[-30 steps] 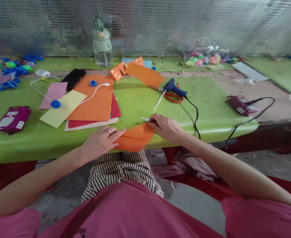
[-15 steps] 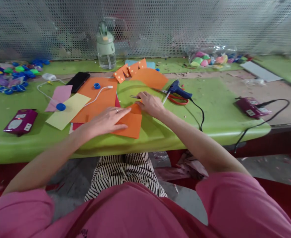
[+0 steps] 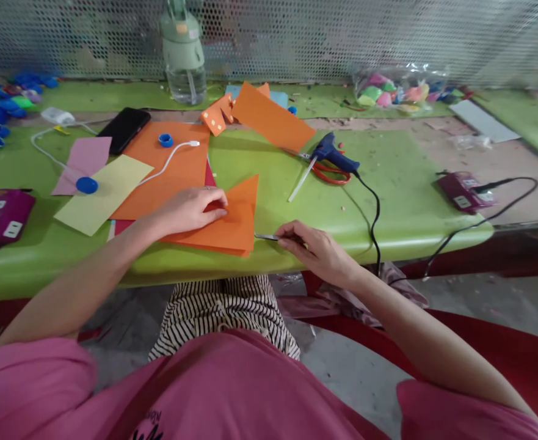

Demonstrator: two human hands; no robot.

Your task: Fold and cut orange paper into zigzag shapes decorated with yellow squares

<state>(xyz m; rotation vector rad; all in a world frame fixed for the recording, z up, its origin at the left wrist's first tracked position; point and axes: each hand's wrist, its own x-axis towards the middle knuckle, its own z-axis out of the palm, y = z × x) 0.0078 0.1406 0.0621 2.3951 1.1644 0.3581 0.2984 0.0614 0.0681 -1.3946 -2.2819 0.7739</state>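
Observation:
Folded orange paper [image 3: 236,223] lies near the front edge of the green table, its pointed corner standing up at the back. My left hand [image 3: 195,209] rests on its left part, fingers curled together and pressed on the sheet. To the right of the paper, my right hand [image 3: 312,247] pinches a thin metal tool [image 3: 266,237], whose tip is at the paper's right edge. Behind, a loose orange strip [image 3: 273,116] lies beside a spotted orange cut piece [image 3: 217,116].
A blue glue gun [image 3: 330,153] with a black cord lies over red-handled scissors [image 3: 331,177]. At the left are a black phone [image 3: 124,128], yellow paper [image 3: 104,194] and a purple power box [image 3: 3,215]. A bottle [image 3: 184,61] stands at the back.
My right hand has moved toward the table's front edge, off the orange paper. My left hand's fingers have curled. The view has shifted, and the orange sheet at the back looks narrower and tilted.

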